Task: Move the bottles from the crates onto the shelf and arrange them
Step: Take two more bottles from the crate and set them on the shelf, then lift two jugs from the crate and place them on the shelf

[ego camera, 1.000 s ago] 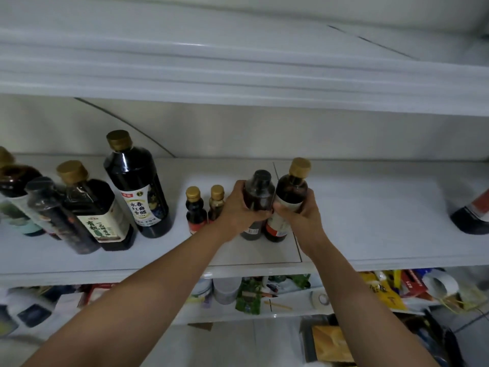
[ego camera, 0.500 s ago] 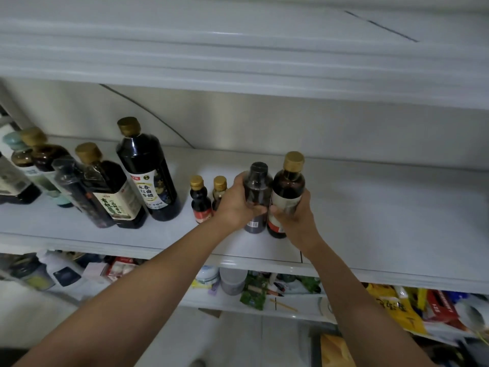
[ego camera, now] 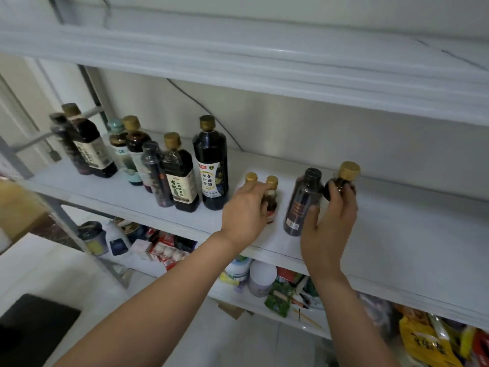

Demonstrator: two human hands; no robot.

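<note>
Near the front edge of the shelf, mid-span: left hand, grip curled over two small gold-capped bottles that stand side by side. Right hand just beside, grip wrapped round the shoulder of the brown gold-capped bottle. Black-capped dark bottle stands upright between the hands (touching the brown one or not, cannot tell). Farther left: tall vinegar bottle, then a cluster of dark bottles toward the shelf's left end.

On the shelf, a cluster of tall bottles stands at the left; right of it two small bottles (side by side), then a middle bottle, then the rightmost bottle.
</note>
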